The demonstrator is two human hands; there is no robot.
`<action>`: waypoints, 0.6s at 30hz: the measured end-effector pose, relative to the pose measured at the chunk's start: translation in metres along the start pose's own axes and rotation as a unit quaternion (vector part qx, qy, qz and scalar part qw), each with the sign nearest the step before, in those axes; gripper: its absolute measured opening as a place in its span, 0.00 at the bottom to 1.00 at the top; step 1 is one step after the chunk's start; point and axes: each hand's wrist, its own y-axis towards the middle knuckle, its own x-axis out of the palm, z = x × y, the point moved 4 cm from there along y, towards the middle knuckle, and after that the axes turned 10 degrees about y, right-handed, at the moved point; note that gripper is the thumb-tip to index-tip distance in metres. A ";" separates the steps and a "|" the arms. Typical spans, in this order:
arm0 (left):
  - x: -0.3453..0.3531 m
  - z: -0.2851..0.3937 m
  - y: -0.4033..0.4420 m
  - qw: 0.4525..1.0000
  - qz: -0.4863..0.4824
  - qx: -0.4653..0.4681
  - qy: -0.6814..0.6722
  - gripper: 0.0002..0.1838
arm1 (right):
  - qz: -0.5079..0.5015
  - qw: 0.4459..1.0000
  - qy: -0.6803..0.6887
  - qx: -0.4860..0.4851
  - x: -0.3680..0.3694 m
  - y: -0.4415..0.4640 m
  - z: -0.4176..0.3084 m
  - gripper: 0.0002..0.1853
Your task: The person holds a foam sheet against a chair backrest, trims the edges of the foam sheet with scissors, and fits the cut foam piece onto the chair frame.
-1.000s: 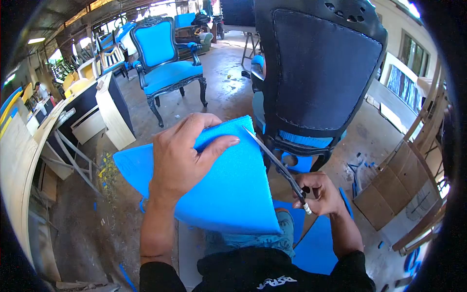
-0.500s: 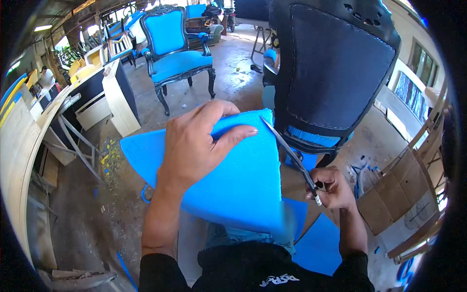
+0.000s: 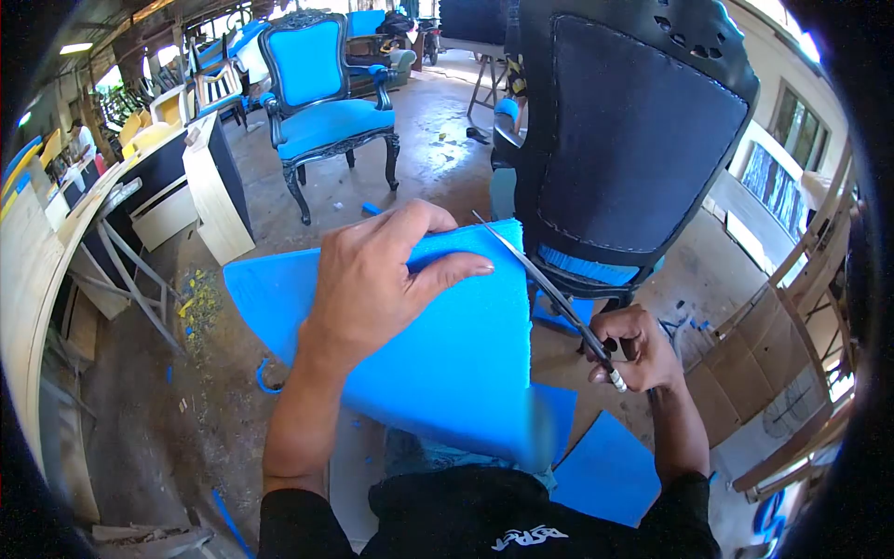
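While the left hand keeps its fingers clamped on the blue foam, before the black shirt | right hand, fingers closed around scissors crossing the foam's upper corner | risk: if the foam flexes, the scissors could slip toward the left hand

Free room between foam and blue chair, but black chairback ahead right

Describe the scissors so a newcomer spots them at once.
Find the big dark chair back right of centre. Below it, the person's right hand holds the scissors, slanting up and left to the top edge of the blue foam. Slim, dark and pointed, with a whitish band near the hand, they stand out against the broad, bright foam.
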 end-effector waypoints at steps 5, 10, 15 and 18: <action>0.000 0.002 0.002 1.000 0.002 0.006 0.000 0.19 | -0.009 1.000 -0.008 -0.023 -0.002 0.001 -0.001 0.18; 0.001 0.001 0.003 1.000 0.001 0.012 0.001 0.19 | -0.022 1.000 0.003 -0.003 0.002 0.002 -0.010 0.12; 0.004 -0.001 0.002 1.000 -0.006 0.013 -0.013 0.20 | -0.033 0.999 -0.013 0.019 -0.001 -0.001 -0.006 0.10; 0.010 -0.004 0.000 0.998 0.005 0.017 -0.055 0.26 | -0.038 0.999 -0.007 0.015 -0.003 -0.002 -0.007 0.10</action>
